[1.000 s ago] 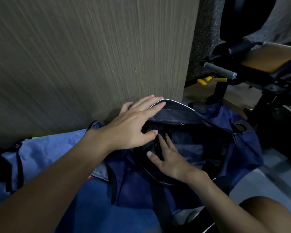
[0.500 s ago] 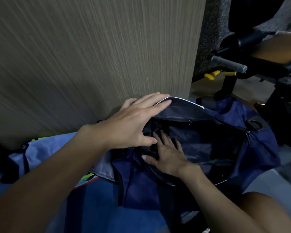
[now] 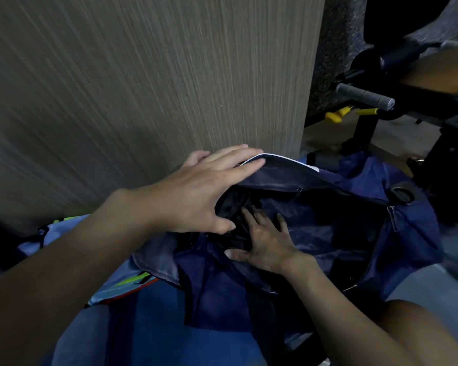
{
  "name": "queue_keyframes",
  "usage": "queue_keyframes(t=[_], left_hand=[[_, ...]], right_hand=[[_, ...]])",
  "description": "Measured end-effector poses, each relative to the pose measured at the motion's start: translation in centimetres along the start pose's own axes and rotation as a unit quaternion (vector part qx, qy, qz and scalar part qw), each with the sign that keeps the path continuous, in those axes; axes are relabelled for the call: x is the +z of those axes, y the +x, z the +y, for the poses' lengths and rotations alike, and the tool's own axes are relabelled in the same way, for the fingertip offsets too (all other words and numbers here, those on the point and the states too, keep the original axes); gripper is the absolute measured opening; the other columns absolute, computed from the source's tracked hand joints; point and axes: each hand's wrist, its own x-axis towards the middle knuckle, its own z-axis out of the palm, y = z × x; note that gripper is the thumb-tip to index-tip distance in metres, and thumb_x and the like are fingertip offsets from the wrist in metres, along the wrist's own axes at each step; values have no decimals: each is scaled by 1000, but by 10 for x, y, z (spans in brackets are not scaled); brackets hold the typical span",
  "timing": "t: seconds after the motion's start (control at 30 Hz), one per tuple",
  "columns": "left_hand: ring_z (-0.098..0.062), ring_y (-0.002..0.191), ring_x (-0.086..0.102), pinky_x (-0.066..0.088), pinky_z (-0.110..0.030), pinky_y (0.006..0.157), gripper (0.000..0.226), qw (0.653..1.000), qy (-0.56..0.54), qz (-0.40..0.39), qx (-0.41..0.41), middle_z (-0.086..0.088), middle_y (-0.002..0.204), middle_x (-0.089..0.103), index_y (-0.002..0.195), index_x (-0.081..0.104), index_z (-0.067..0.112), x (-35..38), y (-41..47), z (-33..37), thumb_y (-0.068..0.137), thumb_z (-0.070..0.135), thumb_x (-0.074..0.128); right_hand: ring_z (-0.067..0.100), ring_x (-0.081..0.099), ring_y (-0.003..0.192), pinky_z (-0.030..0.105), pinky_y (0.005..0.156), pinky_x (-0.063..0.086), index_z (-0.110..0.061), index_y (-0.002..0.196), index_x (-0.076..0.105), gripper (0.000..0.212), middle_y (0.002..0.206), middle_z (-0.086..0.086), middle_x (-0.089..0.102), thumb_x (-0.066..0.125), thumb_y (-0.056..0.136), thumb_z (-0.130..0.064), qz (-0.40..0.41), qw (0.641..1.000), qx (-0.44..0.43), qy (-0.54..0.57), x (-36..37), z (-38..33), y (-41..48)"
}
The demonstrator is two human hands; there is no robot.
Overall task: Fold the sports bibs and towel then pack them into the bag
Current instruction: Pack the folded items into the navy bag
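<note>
A navy blue duffel bag (image 3: 410, 233) lies unzipped against a wood-grain panel. My left hand (image 3: 201, 191) rests with straight fingers on the bag's raised flap (image 3: 283, 170) at its left end, thumb at the rim of the opening. My right hand (image 3: 265, 241) lies flat inside the bag, pressing down dark fabric (image 3: 236, 207) there. A light blue bib (image 3: 61, 228) with neon green trim lies left of the bag, partly under my left forearm. Another striped edge of cloth (image 3: 127, 286) shows below it. What the dark fabric is cannot be told.
The wood-grain panel (image 3: 143, 88) stands right behind the bag. An exercise machine with a grey handle (image 3: 365, 95) and yellow parts (image 3: 336, 116) stands at the back right. Blue cloth (image 3: 156, 331) covers the floor in front. My knee (image 3: 421, 326) is at the lower right.
My right hand has slid a little deeper and leftward inside the bag, fingers spreading flat. My left hand has stayed on the flap.
</note>
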Motion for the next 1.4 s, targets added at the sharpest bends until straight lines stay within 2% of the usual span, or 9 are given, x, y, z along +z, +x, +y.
queue_keyframes(t=[0.23, 0.4, 0.5, 0.67, 0.93, 1.07, 1.23, 1.3, 1.4], left_hand=[[2, 149, -9, 12, -50, 120, 109, 1000, -8, 6, -3, 20, 164, 0, 158, 10, 31, 1, 0, 3, 74, 46, 78], [-1, 150, -6, 10, -46, 120, 101, 999, -34, 8, -27, 17, 165, 3, 158, 13, 32, 10, -3, 10, 75, 58, 66], [-3, 150, -4, 10, -44, 120, 92, 998, -45, 10, -38, 15, 165, 7, 158, 17, 30, 12, -9, 18, 78, 60, 51], [-3, 150, 1, 12, -43, 120, 81, 993, -76, 39, -77, 16, 163, 16, 157, 21, 28, 18, -43, 20, 85, 59, 41], [-21, 141, 40, 30, -34, 114, 75, 917, -209, 218, -261, -5, 143, 55, 140, 53, 13, 58, -163, -38, 82, 57, 33], [-21, 142, 40, 28, -46, 115, 66, 919, -83, 182, -341, -3, 140, 58, 133, 59, 16, 88, -209, -56, 87, 52, 30], [-27, 136, 47, 25, -44, 113, 60, 911, 19, 165, -377, -7, 137, 59, 126, 66, 18, 118, -223, -60, 89, 48, 31], [-29, 134, 48, 26, -44, 113, 55, 905, 34, 165, -390, -9, 136, 59, 124, 68, 17, 131, -226, -62, 89, 48, 37], [-27, 139, 41, 24, -44, 116, 54, 900, 33, 169, -399, -7, 143, 53, 130, 63, 21, 144, -228, -64, 91, 48, 39]], right_hand=[[13, -5, 150, 50, 120, -7, -26, 155, -9, 115, 164, -2, -3, 56, 75, -77, 26, 999, -21, 1, -15, 7, -20], [8, 5, 149, 46, 121, -1, -25, 155, 9, 83, 162, -6, 12, 44, 91, -64, 93, 993, -72, 20, -22, -4, -63], [14, 32, 139, 42, 116, 20, -24, 147, 36, 60, 148, -5, 40, 47, 96, -53, 149, 981, -123, 25, -24, -20, -89], [16, 62, 96, 36, 82, 51, -16, 116, 65, 25, 105, -3, 67, 60, 94, -27, 176, 954, -210, 122, -26, -60, -117], [20, 60, 84, 40, 77, 49, -12, 91, 65, 12, 89, 2, 65, 56, 90, -21, 131, 942, -288, 107, -16, -137, -99], [17, 57, 88, 35, 83, 48, -12, 100, 64, 12, 94, 0, 62, 59, 91, -18, 106, 942, -304, 94, 0, -172, -64], [22, 47, 129, 33, 114, 28, -12, 127, 54, 34, 129, 8, 60, 51, 97, -27, 103, 933, -344, -3, 17, -195, -13], [18, 51, 124, 28, 114, 16, -15, 132, 52, 38, 123, 2, 64, 43, 100, -34, 128, 932, -332, -62, 17, -193, 0], [21, 61, 108, 32, 105, 26, -19, 132, 48, 43, 111, 3, 70, 27, 101, -40, 159, 932, -267, -187, 11, -185, 17]])
